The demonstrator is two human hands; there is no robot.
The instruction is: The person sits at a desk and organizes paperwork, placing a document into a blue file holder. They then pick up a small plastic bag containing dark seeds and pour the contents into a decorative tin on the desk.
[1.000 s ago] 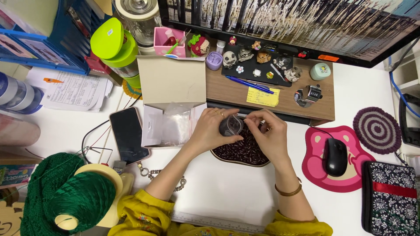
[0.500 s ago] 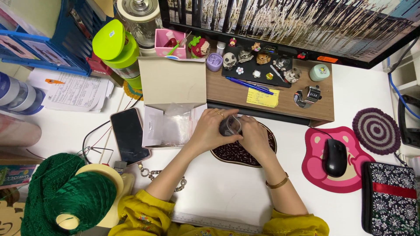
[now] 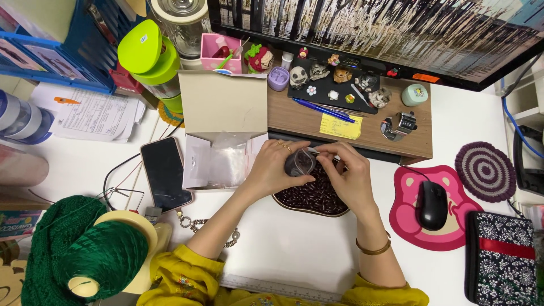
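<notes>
Small clear bag point(image 3: 299, 163) is being pinched by left hand point(image 3: 271, 170) and right hand point(image 3: 348, 175), fingers pressed on it. Both are hovering over the bean dish point(image 3: 283, 202), boxed in by the open carton point(image 3: 224, 133) and wooden shelf point(image 3: 294, 119).

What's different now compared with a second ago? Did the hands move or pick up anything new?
Little changed. The left hand still holds the small clear bag of dark beads over the bead tray. The right hand has slid slightly left, and its fingers now pinch the bag's top edge. The open box, phone, mouse and green yarn stayed put.
</notes>
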